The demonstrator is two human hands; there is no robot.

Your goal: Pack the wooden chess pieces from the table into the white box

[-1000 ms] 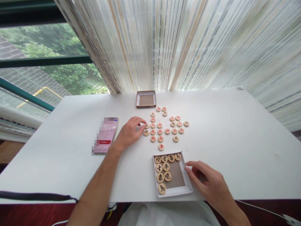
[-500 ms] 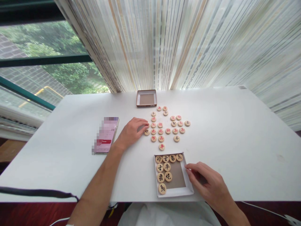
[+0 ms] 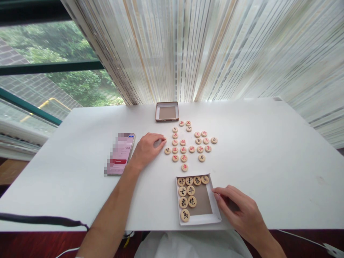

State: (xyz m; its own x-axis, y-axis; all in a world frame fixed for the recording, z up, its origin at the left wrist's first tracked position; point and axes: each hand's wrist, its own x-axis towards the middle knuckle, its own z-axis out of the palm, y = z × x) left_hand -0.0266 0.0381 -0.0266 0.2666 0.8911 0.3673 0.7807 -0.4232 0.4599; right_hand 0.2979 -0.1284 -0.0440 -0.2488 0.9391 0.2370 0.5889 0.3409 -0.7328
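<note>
My left hand (image 3: pixel 147 148) lies on the white table (image 3: pixel 268 161) with its fingers curled. The fingertips pinch a round wooden chess piece at the left edge of a loose cluster of pieces (image 3: pixel 191 149) with red and black characters; that piece is mostly hidden. My right hand (image 3: pixel 238 209) rests near the front edge. Its bent fingers press against the right wall of a shallow white box (image 3: pixel 215 209), which holds several black-lettered pieces (image 3: pixel 187 196).
A phone (image 3: pixel 120 153) with a lit screen lies just left of my left hand. A brown-rimmed box lid (image 3: pixel 167 111) sits at the back of the table before striped curtains. A black cable (image 3: pixel 40 220) runs along the front-left edge.
My left fingers have closed over the piece at the cluster's left edge and drawn it slightly left; its spot is now bare. My right hand has stayed at the box.
</note>
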